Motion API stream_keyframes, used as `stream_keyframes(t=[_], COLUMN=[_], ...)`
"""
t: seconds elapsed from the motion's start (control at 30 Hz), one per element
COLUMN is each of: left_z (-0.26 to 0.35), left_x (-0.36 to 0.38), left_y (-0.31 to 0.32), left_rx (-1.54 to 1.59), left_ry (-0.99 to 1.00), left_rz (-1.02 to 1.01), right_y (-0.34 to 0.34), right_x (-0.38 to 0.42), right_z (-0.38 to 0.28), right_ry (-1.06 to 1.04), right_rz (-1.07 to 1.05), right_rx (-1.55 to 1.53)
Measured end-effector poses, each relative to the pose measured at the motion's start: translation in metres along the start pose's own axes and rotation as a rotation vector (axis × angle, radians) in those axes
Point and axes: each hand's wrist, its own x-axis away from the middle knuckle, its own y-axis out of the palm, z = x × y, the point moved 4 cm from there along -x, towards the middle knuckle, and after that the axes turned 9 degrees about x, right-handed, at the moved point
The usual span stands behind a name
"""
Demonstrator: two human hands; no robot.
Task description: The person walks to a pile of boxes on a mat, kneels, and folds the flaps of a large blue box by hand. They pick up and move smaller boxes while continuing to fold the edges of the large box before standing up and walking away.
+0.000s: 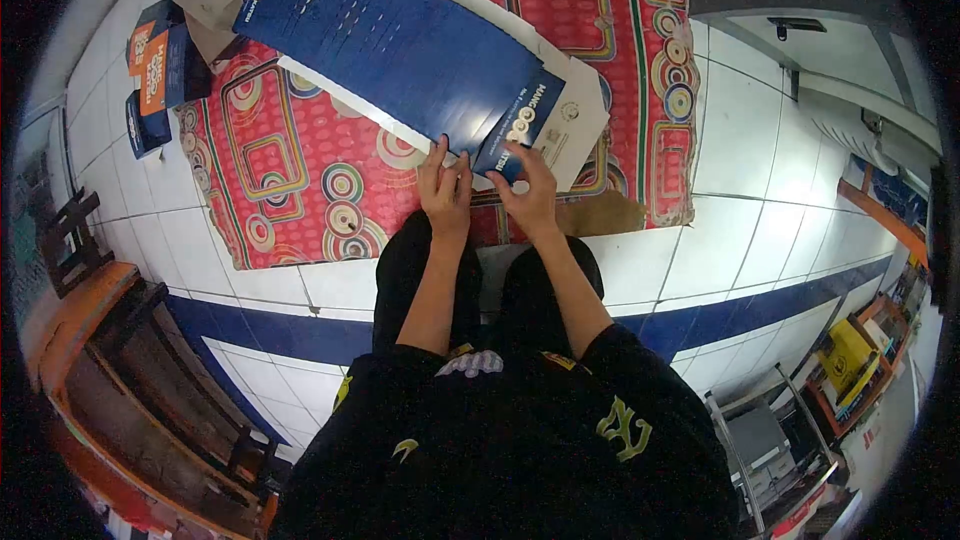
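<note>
A long row of overlapping blue printed cardboard sheets [390,50] lies slantwise in front of me, with white lettering along both ends. My left hand [445,192] rests with stretched fingers on the near white edge of the row. Close beside it, my right hand [528,192] pinches the near corner of the end cardboard sheet [522,125] between thumb and fingers. Beneath that end, a grey-beige cardboard piece [578,120] with small print sticks out. How many sheets the right fingers hold is hidden.
A red patterned mat [300,170] with worn edges lies under the sheets. Blue and orange boxes [155,70] stand at the left on white tiles [740,160]. A wooden bench [90,330] is at lower left, a metal rack [770,450] at lower right.
</note>
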Motion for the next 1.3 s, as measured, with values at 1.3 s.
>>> stream_keyframes(t=[1.3], left_z=[0.011], left_x=[-0.009], left_y=[-0.002], left_rx=[-0.083], left_ry=[-0.006], left_rz=[-0.031], right_y=[-0.013], right_x=[-0.002], right_z=[-0.043], right_ry=[-0.162], right_rz=[0.281], right_rx=[0.378])
